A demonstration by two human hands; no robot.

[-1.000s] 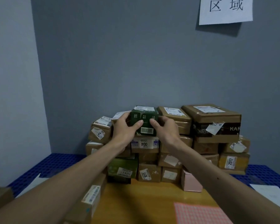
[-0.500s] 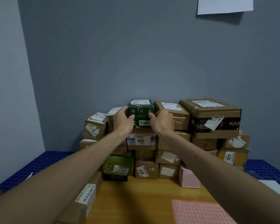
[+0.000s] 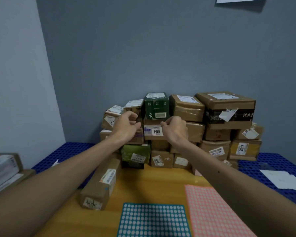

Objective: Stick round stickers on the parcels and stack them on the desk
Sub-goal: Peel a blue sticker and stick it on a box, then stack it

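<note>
A dark green parcel [image 3: 156,106] stands on top of the parcel stack [image 3: 217,127] at the far end of the wooden desk [image 3: 143,185]. It rests on a brown box labelled 004 [image 3: 153,131]. My left hand [image 3: 126,126] and my right hand [image 3: 175,129] hover just below and in front of the green parcel, apart from it, fingers loosely curled and holding nothing. A blue sheet of round stickers [image 3: 154,220] and a pink sheet of round stickers [image 3: 214,211] lie on the desk near me.
A long brown parcel [image 3: 101,183] lies on the desk's left side under my left forearm. More boxes [image 3: 3,168] sit at the far left. A blue plastic grid surface [image 3: 272,170] with white papers [image 3: 284,179] flanks the desk. Grey walls stand behind the stack.
Both hands have let go of the green parcel, which stays on top of the stack, and have drawn back and down. The view tilted down, showing the sticker sheets.
</note>
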